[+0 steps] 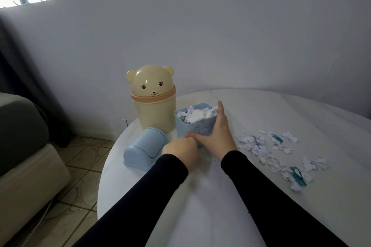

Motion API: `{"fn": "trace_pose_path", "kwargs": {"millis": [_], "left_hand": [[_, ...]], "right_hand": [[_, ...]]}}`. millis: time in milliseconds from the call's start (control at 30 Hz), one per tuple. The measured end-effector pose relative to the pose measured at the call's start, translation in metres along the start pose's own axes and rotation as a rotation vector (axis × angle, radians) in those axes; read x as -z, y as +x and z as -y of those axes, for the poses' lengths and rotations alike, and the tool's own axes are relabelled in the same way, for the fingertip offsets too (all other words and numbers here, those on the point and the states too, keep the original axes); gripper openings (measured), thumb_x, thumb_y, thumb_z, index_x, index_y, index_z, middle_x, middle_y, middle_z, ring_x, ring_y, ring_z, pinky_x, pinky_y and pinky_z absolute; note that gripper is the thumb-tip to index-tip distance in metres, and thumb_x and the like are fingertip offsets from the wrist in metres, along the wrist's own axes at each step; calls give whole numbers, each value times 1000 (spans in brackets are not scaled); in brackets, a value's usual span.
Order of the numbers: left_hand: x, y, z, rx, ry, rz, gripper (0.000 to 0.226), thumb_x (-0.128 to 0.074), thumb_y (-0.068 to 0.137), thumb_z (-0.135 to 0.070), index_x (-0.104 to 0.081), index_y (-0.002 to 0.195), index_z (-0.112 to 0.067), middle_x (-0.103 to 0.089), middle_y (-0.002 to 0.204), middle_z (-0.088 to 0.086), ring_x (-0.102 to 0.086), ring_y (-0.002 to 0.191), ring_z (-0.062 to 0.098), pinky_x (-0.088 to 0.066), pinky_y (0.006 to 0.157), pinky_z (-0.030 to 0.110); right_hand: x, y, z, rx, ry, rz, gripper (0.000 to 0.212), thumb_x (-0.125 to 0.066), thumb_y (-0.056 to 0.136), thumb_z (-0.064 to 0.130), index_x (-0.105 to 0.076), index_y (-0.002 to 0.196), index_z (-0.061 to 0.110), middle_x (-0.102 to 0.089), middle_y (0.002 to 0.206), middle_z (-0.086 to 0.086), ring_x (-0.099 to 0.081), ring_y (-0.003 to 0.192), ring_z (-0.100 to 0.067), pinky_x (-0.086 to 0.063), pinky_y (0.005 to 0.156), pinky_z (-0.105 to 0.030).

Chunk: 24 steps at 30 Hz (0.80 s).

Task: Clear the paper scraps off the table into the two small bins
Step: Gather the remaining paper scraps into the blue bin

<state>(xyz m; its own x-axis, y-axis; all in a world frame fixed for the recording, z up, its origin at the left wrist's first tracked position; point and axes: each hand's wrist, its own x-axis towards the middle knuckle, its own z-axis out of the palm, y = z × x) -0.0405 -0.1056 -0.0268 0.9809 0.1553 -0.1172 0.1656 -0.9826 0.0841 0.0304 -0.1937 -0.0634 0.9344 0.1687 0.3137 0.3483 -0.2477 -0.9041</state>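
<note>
The blue bin stands near the far left of the table, heaped with white scraps to its rim. The right hand lies against its right wall, fingers straight and together, thumb across the front. The left hand sits at the bin's lower left corner with its fingers curled under; I cannot tell whether they pinch anything.

The main risk is overflow: the bin looks full, so any nudge or tilt from the two hands could tip loose paper over the rim back onto the table. A push to the left could also knock it against the blue lid lying on its side just beside it, or against the bear bin close behind.

Plenty is left: a loose spread of paper scraps, white with some teal bits, lies to the right, apart from both bins. The bear bin's domed lid is on, so it needs opening before it takes anything.
</note>
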Motion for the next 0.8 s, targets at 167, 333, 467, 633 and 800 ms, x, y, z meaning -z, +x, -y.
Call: {"fn": "trace_pose_path", "kwargs": {"millis": [167,333,467,633,800], "left_hand": [[-23,0,-20,-159,27,-139,31,-41,94,-23,-67,108,-15,-67,108,7,-63,98,27,-41,71,29],[-44,6,-25,-208,-47,-300,21,-40,93,-15,-59,96,-7,-63,106,10,-48,108,31,-38,76,34],[-61,8,-36,-287,-31,-242,35,-29,98,-25,-52,121,-9,-49,129,4,-42,117,29,-36,91,41],[-57,9,-39,-340,-268,-266,29,-35,96,-18,-58,109,-6,-58,115,10,-52,109,28,-42,90,40],[-64,5,-50,-280,-138,-191,40,-32,99,-30,-45,128,-7,-39,142,8,-35,130,26,-29,106,43]], "right_hand": [[13,7,-2,-32,17,85,103,-76,78,17,-5,151,30,-40,146,-2,-41,132,-18,-35,99,-21],[47,5,-16,-24,-696,31,58,-42,93,4,-32,146,24,-42,146,-1,-39,133,-21,-30,107,-38],[48,-4,-16,-86,-979,382,52,-36,95,14,-35,144,32,-33,151,6,-25,141,-19,-18,111,-50],[58,-10,-14,-76,-907,268,39,-43,93,23,-55,128,31,-54,136,6,-46,127,-17,-23,110,-42],[93,-24,-22,-34,-963,9,39,-43,94,29,-51,132,28,-43,144,6,-38,133,-19,-28,107,-43]]}}
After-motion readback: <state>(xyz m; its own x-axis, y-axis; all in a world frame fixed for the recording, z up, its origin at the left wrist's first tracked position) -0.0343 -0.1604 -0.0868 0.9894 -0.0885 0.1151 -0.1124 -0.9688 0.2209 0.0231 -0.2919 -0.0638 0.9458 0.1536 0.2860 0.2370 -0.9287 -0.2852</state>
